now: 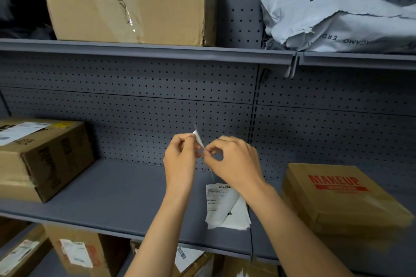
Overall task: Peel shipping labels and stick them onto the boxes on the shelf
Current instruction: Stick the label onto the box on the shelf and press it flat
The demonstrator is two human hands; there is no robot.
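Right now we hold one shipping label (pixel 199 140) edge-on above the grey shelf (pixel 117 189), its long axis running near upright between our hands. Our left hand (pixel 180 159) pinches its upper part, and our right hand (pixel 234 159) pinches the lower edge, probably to split the backing. More labels lie in a stack (pixel 227 209) on the shelf beneath our right wrist. The MAKEUP box (pixel 337 198), right of the stack, sits nearer our right hand.

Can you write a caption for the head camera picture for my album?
Two hands, left hand and right hand, peel a shipping label above a shelf.
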